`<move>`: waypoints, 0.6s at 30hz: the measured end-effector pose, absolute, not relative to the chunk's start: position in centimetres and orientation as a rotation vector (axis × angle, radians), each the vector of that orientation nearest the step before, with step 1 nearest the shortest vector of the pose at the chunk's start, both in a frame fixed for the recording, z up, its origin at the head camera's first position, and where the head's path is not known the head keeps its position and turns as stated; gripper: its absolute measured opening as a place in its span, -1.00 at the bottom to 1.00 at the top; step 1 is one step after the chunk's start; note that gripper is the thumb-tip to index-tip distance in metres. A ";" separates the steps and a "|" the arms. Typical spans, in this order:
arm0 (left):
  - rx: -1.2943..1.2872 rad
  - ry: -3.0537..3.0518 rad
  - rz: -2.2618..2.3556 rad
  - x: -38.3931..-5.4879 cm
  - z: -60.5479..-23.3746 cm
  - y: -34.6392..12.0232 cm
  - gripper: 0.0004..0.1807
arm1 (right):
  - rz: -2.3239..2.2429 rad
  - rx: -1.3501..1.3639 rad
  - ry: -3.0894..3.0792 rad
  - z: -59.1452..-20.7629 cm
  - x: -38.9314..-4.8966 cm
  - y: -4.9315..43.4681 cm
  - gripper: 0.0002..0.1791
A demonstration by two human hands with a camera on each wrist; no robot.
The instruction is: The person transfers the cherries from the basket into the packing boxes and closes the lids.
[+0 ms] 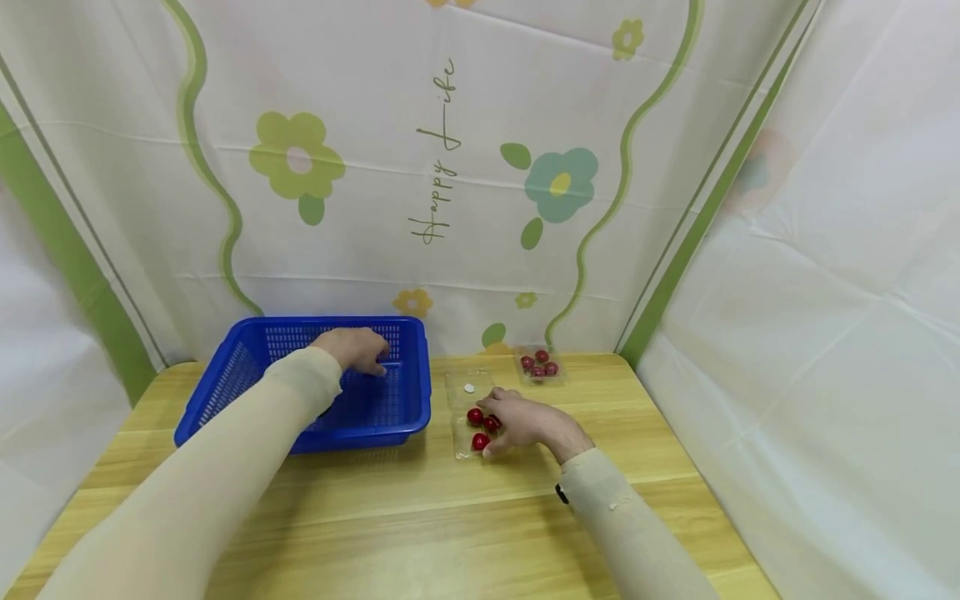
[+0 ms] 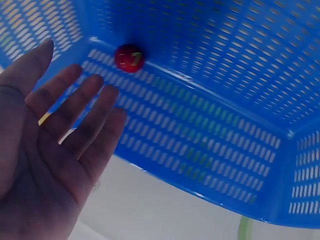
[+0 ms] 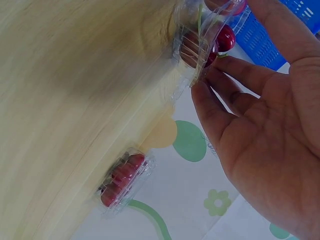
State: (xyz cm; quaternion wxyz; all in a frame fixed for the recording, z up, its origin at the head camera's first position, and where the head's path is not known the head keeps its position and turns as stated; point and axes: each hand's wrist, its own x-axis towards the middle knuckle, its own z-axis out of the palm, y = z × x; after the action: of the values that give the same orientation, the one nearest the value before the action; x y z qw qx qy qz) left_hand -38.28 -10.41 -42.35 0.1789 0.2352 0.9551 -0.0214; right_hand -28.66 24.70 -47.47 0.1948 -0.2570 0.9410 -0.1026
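Note:
My left hand reaches inside the blue plastic basket, its fingers spread and slightly bent with nothing between them. A round red fruit with a yellowish mark, like a cherry, lies in that basket, apart from the fingertips, in the left wrist view. On the table, my right hand reaches over an open clear plastic box holding several red cherries. Its fingers touch or nearly touch the box side, and the thumb is near a cherry. Whether it pinches anything is not clear.
A second clear box with several red cherries stands at the table's back right, against the printed curtain. The wooden table extends in front of the basket. White curtain sheets hang along both sides.

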 end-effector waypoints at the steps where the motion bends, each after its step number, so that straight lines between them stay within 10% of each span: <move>1: 0.679 2.694 -0.067 -38.0 -42.2 -10.4 -0.51 | -0.288 -0.719 2.637 -47.5 -28.7 24.7 0.03; 18: 0.579 2.646 -0.042 -40.1 -44.9 -10.9 -0.49 | -0.318 -0.720 2.617 -47.4 -28.7 24.9 0.03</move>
State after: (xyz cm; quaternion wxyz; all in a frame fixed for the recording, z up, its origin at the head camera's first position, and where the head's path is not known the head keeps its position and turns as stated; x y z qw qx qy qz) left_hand -40.06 -10.85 -44.89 0.2149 0.2088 0.9539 -0.0150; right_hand -28.70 24.89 -47.41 0.2030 -0.2581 0.9377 -0.1139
